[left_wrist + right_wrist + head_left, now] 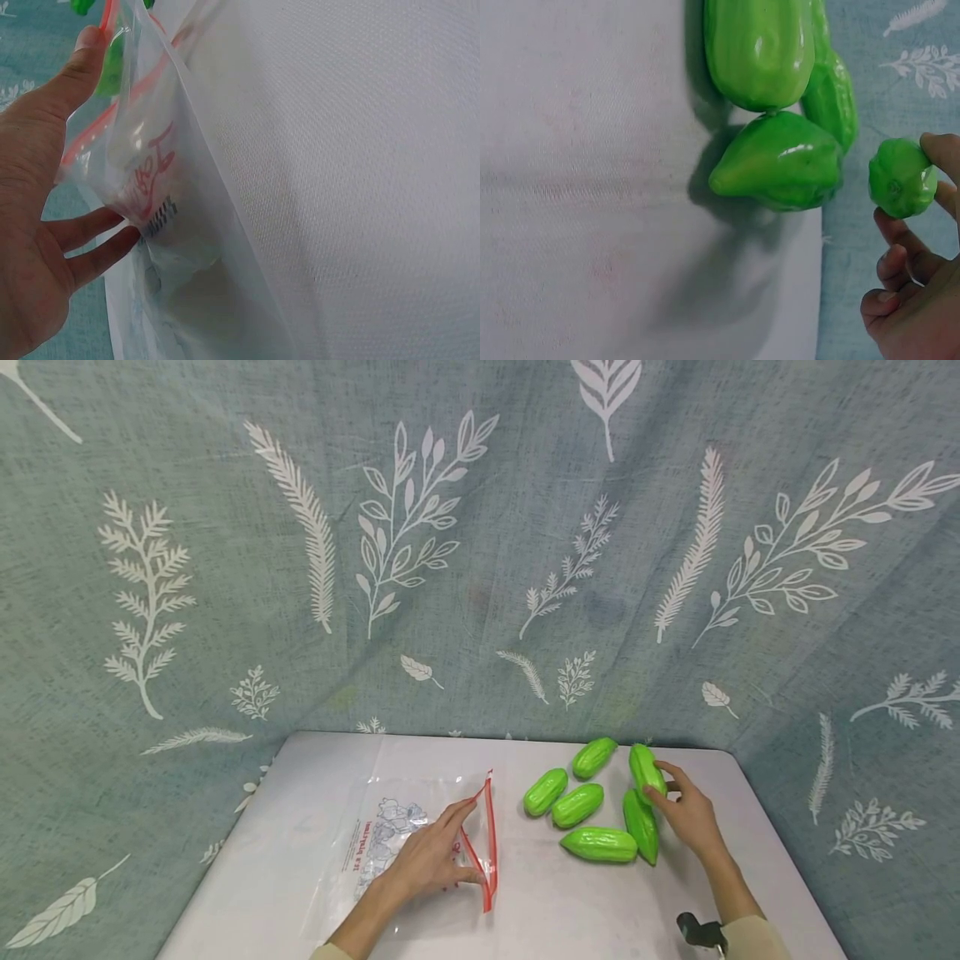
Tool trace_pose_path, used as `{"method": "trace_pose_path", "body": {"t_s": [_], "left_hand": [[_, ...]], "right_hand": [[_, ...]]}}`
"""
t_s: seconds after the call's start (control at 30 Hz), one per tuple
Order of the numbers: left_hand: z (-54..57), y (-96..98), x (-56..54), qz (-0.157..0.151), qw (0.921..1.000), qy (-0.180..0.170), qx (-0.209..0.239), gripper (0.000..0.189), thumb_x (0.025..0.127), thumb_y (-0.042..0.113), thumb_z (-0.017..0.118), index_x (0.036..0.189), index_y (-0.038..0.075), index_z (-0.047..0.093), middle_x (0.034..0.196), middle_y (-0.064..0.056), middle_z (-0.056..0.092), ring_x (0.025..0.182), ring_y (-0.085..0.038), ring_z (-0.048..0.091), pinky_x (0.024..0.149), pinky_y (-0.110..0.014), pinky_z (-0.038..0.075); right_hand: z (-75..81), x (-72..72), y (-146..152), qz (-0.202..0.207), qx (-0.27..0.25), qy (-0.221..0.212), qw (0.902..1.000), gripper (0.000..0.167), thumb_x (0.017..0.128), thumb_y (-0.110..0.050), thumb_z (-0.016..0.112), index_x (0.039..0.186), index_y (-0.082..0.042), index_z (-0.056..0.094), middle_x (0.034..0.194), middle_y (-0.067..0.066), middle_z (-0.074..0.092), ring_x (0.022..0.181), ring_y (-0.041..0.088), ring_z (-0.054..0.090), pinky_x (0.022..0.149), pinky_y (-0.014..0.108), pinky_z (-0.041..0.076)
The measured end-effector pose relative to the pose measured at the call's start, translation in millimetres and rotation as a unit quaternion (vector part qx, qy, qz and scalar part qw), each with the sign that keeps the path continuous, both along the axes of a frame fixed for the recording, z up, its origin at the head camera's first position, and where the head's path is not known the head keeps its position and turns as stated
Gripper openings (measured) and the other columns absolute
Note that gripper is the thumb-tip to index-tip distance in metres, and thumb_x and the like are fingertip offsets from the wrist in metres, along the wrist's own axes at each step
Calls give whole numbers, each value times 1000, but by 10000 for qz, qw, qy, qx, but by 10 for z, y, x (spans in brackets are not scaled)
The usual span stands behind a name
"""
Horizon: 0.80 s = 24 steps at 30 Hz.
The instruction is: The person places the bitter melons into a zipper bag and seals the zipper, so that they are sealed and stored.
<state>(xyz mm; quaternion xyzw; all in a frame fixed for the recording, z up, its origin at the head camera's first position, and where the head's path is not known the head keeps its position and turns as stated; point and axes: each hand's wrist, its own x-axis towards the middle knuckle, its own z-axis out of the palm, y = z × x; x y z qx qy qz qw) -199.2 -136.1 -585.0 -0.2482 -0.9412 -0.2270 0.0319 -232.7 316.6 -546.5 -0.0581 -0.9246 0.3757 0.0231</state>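
A clear plastic zip bag (390, 852) with red zip strips and printed drawings lies on the table, its mouth gaping toward the right. My left hand (431, 860) is spread across that mouth, fingers by the upper strip and thumb by the lower one. Between the thumb and fingers of my right hand (690, 814) is a glossy green ridged gourd (645, 768), pinched near its side. In the right wrist view its round end (900, 180) faces the camera. Directly below the held one in the head view is another tapered gourd (640, 827).
Several more green gourds lie left of my right hand, among them one at the front (600, 844), one at the back (594, 757) and one nearest the bag (546, 792). A black object (699, 932) is by the right sleeve. Leaf-patterned cloth (480, 568) hangs behind the white table (570, 910).
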Motion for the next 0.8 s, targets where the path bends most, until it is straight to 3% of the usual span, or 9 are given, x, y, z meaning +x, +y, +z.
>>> {"method": "trace_pose_path", "body": {"t_s": [0.57,0.8], "left_hand": [[7,-3,10,4,10000,-35,-17,126,59,85,68,159,19,29,158,1,37,72,-3,47,62,-27,46],[-4,-10,5,-29,10000,-27,38,126,59,83,71,159,19,29,158,0,38,73,-3,48,64,-26,47]], "right_hand": [[78,8,-141,258,31,325,9991,70,95,-56,61,152,-19,43,132,25,60,120,42,57,98,58,46],[128,25,-219,365,-26,315,9988,67,95,-53,62,151,-21,44,131,23,61,117,40,58,94,56,48]]}}
